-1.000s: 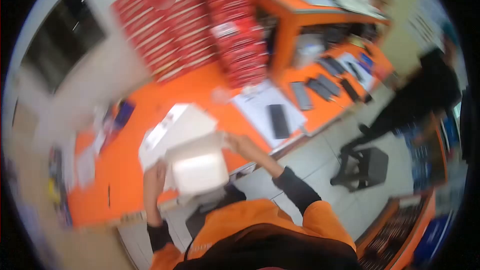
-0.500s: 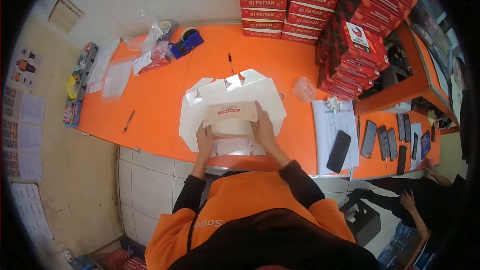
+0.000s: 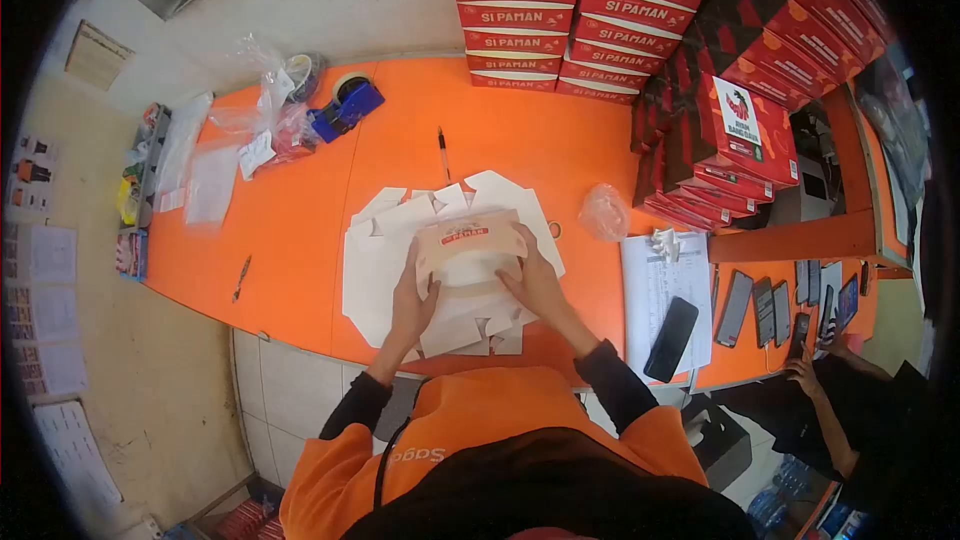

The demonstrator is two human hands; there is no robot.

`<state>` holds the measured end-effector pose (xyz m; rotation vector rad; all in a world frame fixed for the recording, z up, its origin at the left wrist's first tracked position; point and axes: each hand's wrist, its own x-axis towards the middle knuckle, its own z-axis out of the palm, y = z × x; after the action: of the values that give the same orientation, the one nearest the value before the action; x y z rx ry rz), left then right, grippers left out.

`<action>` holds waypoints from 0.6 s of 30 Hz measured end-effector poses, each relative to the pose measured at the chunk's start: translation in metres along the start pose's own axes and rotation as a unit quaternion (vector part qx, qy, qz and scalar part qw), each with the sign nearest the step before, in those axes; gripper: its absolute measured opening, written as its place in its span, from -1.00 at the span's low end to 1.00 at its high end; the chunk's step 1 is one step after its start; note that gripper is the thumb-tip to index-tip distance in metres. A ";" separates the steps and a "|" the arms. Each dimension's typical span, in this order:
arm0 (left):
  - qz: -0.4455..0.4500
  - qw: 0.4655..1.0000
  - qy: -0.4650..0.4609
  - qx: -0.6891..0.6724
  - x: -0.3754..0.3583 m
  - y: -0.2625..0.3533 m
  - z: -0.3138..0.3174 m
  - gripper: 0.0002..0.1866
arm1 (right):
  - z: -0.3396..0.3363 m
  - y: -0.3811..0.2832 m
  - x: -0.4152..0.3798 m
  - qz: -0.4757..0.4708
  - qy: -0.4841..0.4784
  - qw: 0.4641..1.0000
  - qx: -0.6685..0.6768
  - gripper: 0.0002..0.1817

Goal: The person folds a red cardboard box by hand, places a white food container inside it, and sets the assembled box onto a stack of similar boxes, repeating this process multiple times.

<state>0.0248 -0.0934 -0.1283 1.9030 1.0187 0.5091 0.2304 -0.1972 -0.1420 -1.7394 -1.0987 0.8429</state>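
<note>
- A half-folded box [image 3: 468,252], cream with a red label, is held between both hands over a stack of flat white blanks [image 3: 372,260] on the orange table [image 3: 300,220], near its front edge.
- The left hand [image 3: 412,302] is pressed against the box's left side, fingers wrapped onto the card and grasping it.
- The right hand [image 3: 536,280] is laid on the box's right side, fingers spread and bent over the card, gripping it.
- Loose flaps [image 3: 470,325] of the box are seen hanging toward the person, between the two wrists.
- A pen [image 3: 443,152] is seen lying on the table beyond the blanks, apart from them.
- A crumpled plastic bag [image 3: 604,212] is found just right of the blanks.
- A sheet of paper [image 3: 655,285] is laid to the right of the right hand, with a dark phone [image 3: 672,338] resting on it.
- Further phones [image 3: 775,300] are lined up in a row on the table farther right, where another person's hand [image 3: 803,372] is reaching.
- Red boxes [image 3: 560,10] marked "SI PAMAN" are stacked along the back wall and at the right.
- A blue tape dispenser [image 3: 345,108] and clear bags [image 3: 262,110] are seen at the far left of the table, well apart from the hands.
</note>
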 end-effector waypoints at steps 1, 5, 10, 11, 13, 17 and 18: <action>-0.004 0.999 -0.042 -0.010 -0.001 0.000 -0.007 -0.18 | -0.007 -0.001 -0.002 -0.009 -0.033 0.999 0.013 -0.17; 0.116 0.985 -0.114 0.065 -0.007 -0.017 -0.022 -0.19 | -0.029 0.005 -0.003 -0.021 -0.134 0.988 0.075 -0.15; 0.110 0.986 -0.100 0.076 -0.007 -0.031 -0.016 -0.18 | -0.023 0.010 -0.004 -0.044 -0.099 0.993 0.047 -0.22; 0.098 0.987 -0.099 0.079 -0.007 -0.032 -0.016 -0.20 | -0.019 0.016 -0.003 -0.079 -0.081 0.993 0.022 -0.26; 0.088 0.988 -0.096 0.084 -0.005 -0.034 -0.015 -0.23 | -0.013 0.028 0.000 -0.156 -0.035 0.987 -0.034 -0.33; 0.100 0.985 -0.096 0.099 0.000 -0.054 -0.011 -0.30 | -0.017 0.033 -0.003 -0.122 -0.030 0.992 -0.003 -0.48; 0.097 0.986 -0.103 0.085 0.000 -0.055 -0.014 -0.32 | -0.018 0.041 -0.003 -0.153 -0.026 0.987 -0.036 -0.51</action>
<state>-0.0094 -0.0714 -0.1681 2.1705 0.7678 0.3343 0.2579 -0.2147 -0.1727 -1.5606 -1.4026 0.6666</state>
